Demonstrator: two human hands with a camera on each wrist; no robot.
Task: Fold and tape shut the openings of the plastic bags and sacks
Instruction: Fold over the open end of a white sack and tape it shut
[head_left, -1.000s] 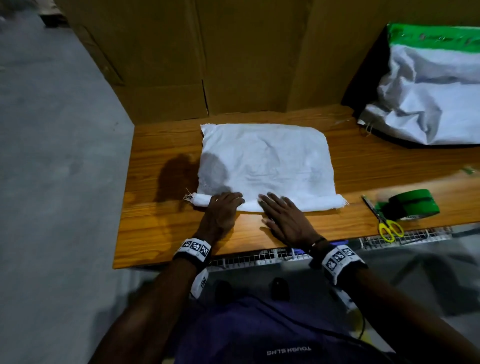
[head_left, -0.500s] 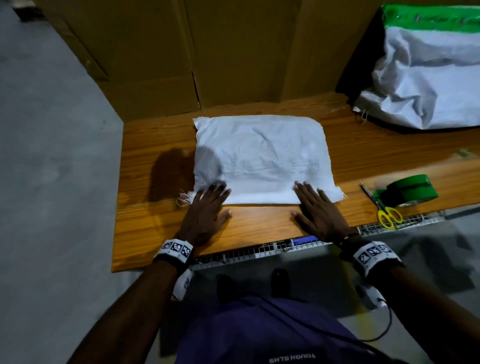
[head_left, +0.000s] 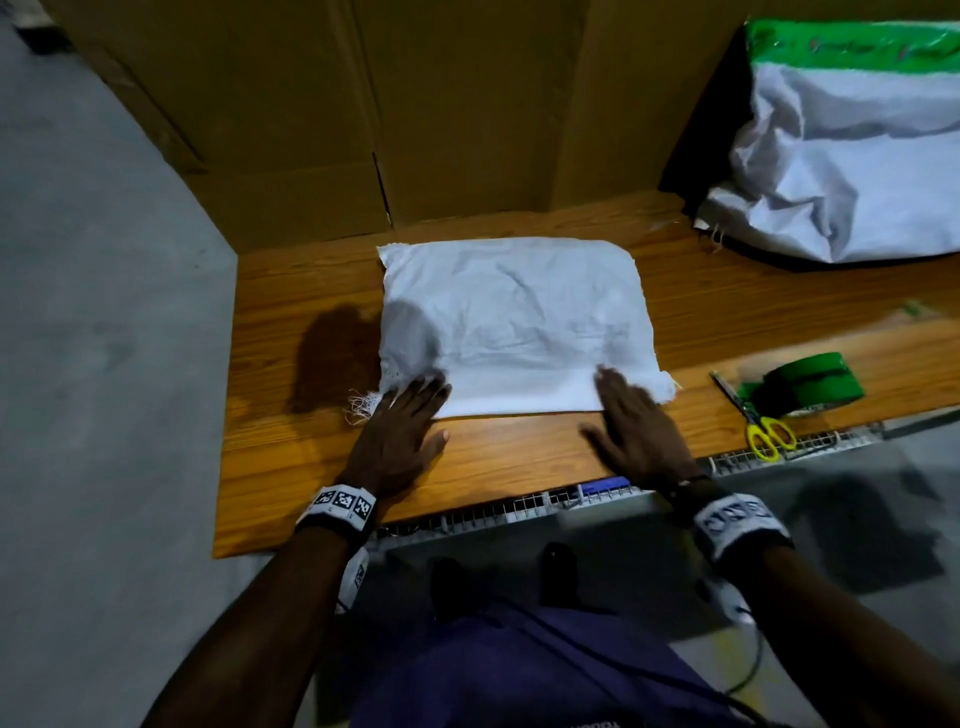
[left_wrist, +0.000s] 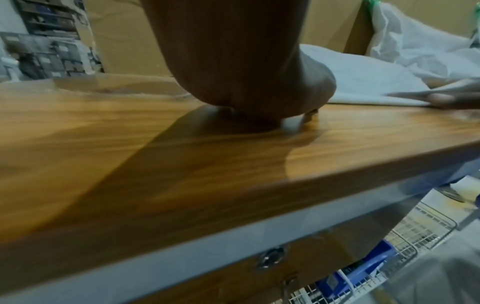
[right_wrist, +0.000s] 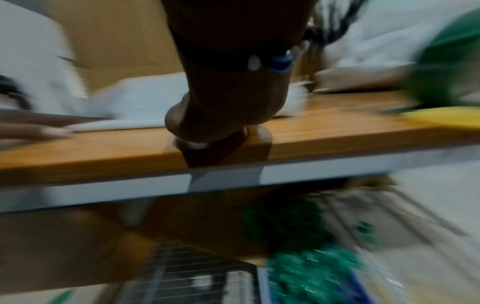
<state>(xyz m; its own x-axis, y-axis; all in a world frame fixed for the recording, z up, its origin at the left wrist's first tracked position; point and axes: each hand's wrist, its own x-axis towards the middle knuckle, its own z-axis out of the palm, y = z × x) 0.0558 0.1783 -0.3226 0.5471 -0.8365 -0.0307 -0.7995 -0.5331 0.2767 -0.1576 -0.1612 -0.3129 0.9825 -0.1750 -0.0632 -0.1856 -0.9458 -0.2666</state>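
Pressing flat, fingers straight: left hand (head_left: 397, 439) and right hand (head_left: 636, 428) on sack (head_left: 514, 322) fold along bench (head_left: 519, 457) near edge; tape (head_left: 808, 382) nearer right.

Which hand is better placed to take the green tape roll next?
The right hand, probably: it presses the folded sack nearest the tape roll, while the left hand holds the far corner.

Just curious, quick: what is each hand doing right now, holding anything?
Left hand: open, flat, fingertips on the white sack's folded edge.
Right hand: open, flat, fingers on that same edge; blurred.
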